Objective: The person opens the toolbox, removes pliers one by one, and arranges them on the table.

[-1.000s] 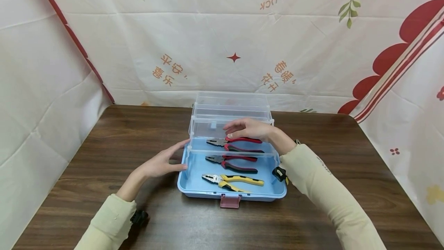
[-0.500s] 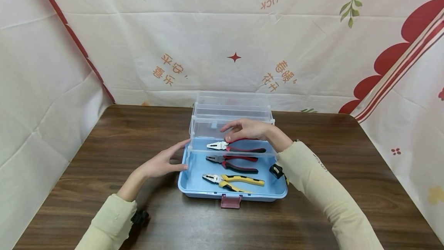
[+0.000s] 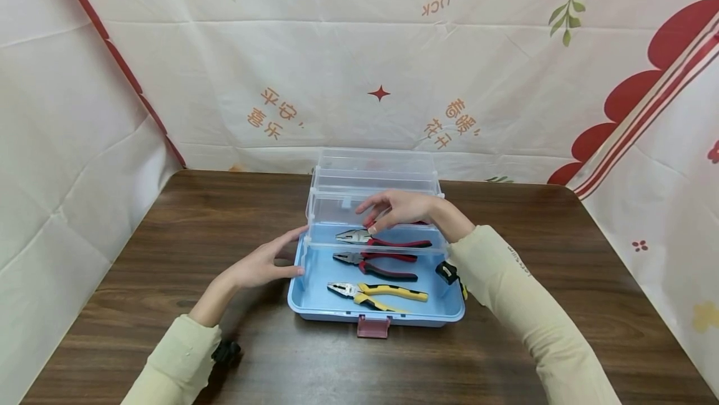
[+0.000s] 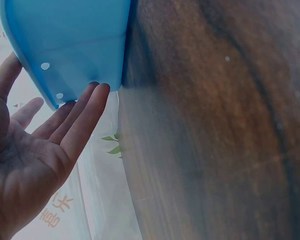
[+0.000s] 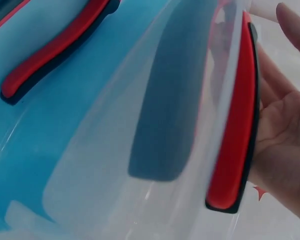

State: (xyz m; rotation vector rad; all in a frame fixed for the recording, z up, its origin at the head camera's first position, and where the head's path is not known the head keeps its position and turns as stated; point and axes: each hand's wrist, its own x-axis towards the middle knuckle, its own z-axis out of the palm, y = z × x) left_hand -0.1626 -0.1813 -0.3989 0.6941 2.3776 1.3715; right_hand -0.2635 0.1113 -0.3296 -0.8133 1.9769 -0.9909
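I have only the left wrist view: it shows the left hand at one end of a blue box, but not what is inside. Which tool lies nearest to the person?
Observer: The yellow-and-black pliers.
Operator: Thank you. And what does the other hand do?
Observer: The right hand holds the farthest pair, the red-and-black pliers.
Operator: On which side is the latch, if there is one?
Observer: The latch is at the middle of the near side.
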